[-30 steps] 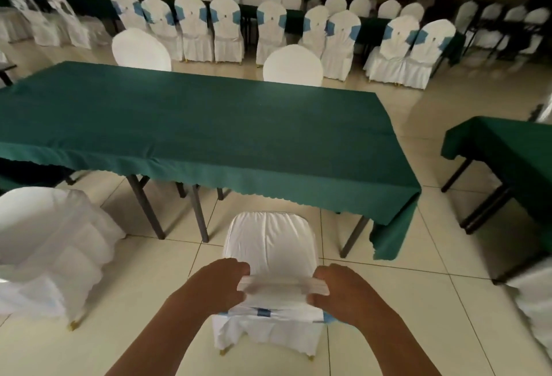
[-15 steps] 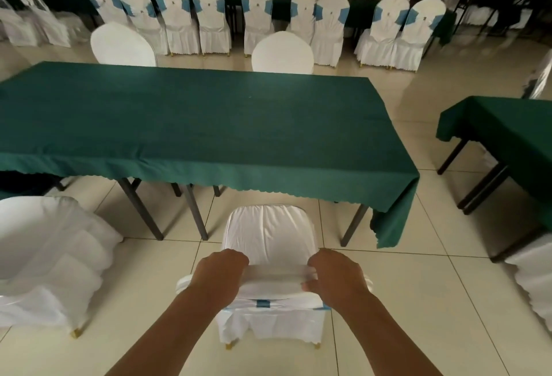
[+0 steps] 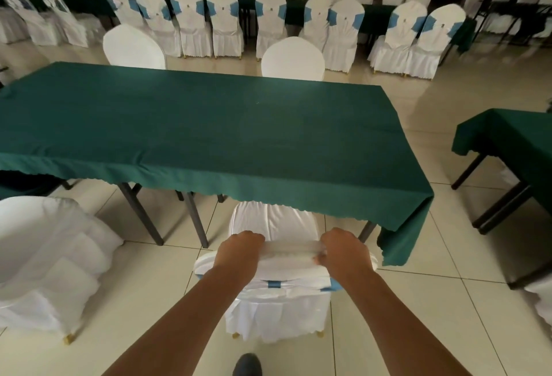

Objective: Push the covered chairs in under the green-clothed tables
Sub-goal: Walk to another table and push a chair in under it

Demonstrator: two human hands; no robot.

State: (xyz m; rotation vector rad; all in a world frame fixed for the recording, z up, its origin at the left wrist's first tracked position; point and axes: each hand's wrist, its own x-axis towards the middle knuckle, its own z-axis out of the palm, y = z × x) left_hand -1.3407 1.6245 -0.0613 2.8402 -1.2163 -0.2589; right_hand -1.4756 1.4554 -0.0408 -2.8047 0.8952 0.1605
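Note:
A white-covered chair (image 3: 273, 221) with a blue sash stands right in front of me, facing the long green-clothed table (image 3: 191, 133). The front of its seat is just under the hanging edge of the cloth. My left hand (image 3: 239, 251) grips the top of the chair's back on the left side. On the right side my right hand (image 3: 340, 251) grips the same top edge. Both arms are stretched forward.
Another covered chair (image 3: 44, 259) stands out from the table at my left. Two chair backs (image 3: 292, 59) show at the table's far side. A second green table (image 3: 513, 148) is on the right. Rows of covered chairs (image 3: 224, 20) fill the back. Dark table legs (image 3: 143, 214) stand left of my chair.
The chair has slid forward toward the table with both hands on its back; its seat front now reaches under the cloth edge. My view has moved forward with it.

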